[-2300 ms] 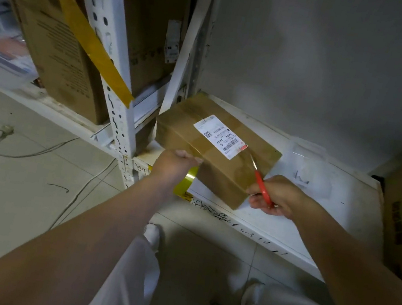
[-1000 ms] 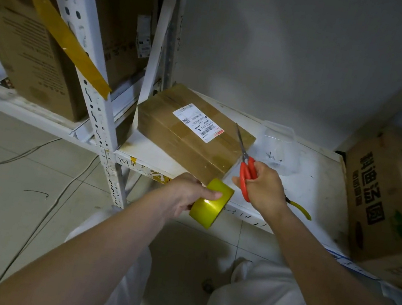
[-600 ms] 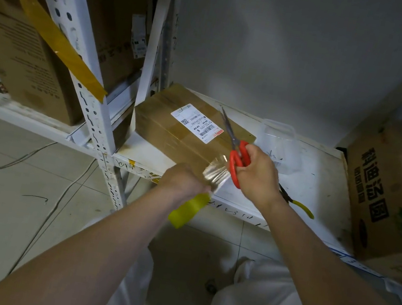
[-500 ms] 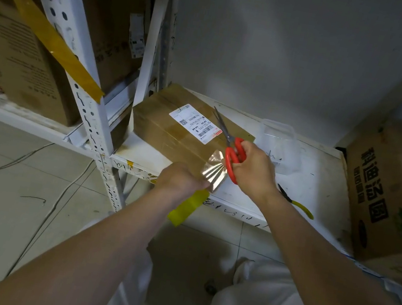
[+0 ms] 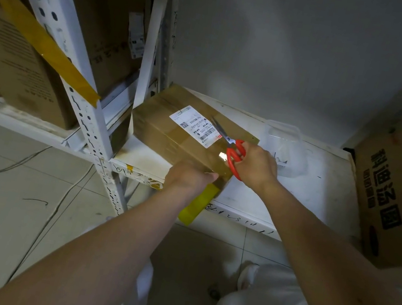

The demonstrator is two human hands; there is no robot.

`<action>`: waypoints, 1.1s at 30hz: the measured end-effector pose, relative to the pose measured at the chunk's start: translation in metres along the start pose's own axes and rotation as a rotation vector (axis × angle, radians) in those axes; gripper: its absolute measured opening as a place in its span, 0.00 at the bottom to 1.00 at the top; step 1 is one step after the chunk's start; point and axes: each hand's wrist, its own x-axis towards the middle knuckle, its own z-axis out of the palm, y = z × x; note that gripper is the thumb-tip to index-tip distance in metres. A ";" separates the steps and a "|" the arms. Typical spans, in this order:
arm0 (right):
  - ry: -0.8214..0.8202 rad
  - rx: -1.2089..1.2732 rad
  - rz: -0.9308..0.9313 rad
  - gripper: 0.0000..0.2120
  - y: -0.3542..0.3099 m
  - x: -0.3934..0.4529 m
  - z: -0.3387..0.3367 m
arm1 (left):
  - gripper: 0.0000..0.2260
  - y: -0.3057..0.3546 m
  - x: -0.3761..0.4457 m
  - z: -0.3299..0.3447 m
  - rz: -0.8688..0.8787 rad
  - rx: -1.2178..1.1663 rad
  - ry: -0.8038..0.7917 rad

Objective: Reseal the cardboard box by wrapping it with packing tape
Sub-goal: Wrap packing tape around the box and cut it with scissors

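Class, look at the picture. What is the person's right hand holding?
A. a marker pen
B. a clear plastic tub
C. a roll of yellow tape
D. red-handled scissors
D: the right hand has its fingers through the red handles of the scissors, blades lying over the cardboard box, while the left hand holds the tape roll.

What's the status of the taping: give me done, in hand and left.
Done: glossy tape already covers the box top. In hand: the left hand holds the yellow roll at the box's near corner, while the right hand grips the scissors above it. Left: probably cutting the tape and pressing the end down.
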 end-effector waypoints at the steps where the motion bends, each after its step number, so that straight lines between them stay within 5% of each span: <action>1: 0.004 0.000 -0.001 0.17 0.000 0.001 0.000 | 0.17 0.000 0.000 0.000 -0.006 -0.001 0.001; 17: 0.058 -0.341 -0.018 0.17 -0.007 0.003 0.007 | 0.17 -0.005 0.006 0.005 -0.063 -0.014 -0.031; 24: 0.131 0.009 0.221 0.29 0.018 -0.008 -0.002 | 0.20 -0.011 0.006 0.006 -0.079 -0.051 -0.037; 33: 0.027 0.096 0.205 0.24 -0.009 -0.015 0.019 | 0.15 -0.012 -0.001 0.010 -0.060 -0.073 -0.056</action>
